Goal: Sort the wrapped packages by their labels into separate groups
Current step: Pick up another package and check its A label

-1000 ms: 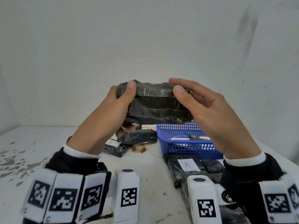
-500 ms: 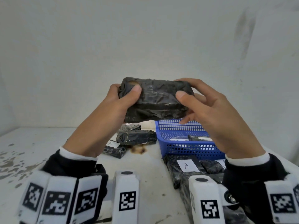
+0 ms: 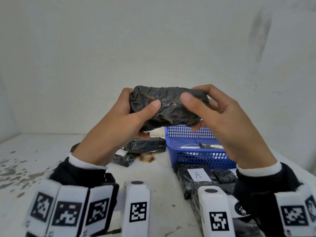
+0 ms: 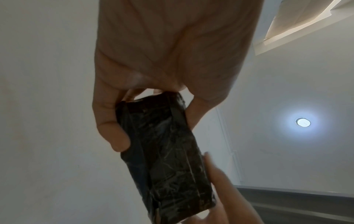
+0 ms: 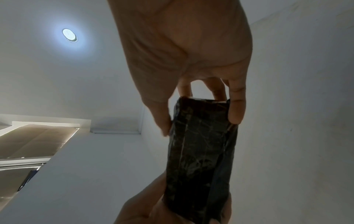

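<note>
You have the black wrapped package [image 3: 168,106] raised above the desk [image 3: 51,151] in front of you, your left hand [image 3: 118,127] clasping its left end and your right hand [image 3: 227,120] its right end, thumbs pressed on the near face. No label shows on any face in view. The crinkled film looks slick and slightly yielding over a firm block, probably light, so keep your grip on the short ends, away from the small tear [image 3: 172,104], while turning it.

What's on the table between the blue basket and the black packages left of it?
In the head view, bare white tabletop separates the blue basket from the black packages, with a brown stain near them.
</note>
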Demonstrator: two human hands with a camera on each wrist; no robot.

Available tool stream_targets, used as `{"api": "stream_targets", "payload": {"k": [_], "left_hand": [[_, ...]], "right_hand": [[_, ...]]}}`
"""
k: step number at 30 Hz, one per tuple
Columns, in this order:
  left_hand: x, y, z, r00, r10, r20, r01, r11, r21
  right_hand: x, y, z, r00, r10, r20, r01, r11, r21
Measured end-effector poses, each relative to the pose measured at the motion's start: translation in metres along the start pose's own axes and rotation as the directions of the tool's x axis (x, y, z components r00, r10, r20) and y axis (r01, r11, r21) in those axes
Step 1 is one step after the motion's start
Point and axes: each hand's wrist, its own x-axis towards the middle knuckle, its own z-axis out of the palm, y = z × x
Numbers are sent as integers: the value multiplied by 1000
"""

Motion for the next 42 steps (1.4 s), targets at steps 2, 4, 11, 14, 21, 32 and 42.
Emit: {"api": "stream_targets", "payload": {"k": [2, 4, 11, 14, 21, 32, 42], "left_hand": [[0, 0, 0, 1000, 21, -12, -21, 1000, 2], [0, -1, 1, 999, 38, -27, -37, 999, 10], [1, -3, 1, 998, 54, -45, -50, 996, 79], [0, -1, 1, 998, 29, -51, -22, 992, 125], [-1, 3, 3, 999, -22, -40, 27, 992, 126], [8, -3, -3, 998, -62, -12, 60, 991, -122], [5, -1, 1, 998, -64, 14, 66, 981, -182]], "right_hand": [[-1, 0, 0, 1000, -13, 22, 14, 1000, -26], [-2, 1, 0, 999, -11, 34, 12, 999, -46], [-4, 3, 8, 1000, -27, 14, 29, 988, -149], [-4, 0, 10, 999, -32, -5, 31, 987, -156], [-4, -2, 8, 999, -35, -26, 31, 989, -145], [3, 4, -2, 1000, 8, 9, -10, 986, 167], [-1, 1, 3, 998, 49, 29, -50, 999, 22]]}}
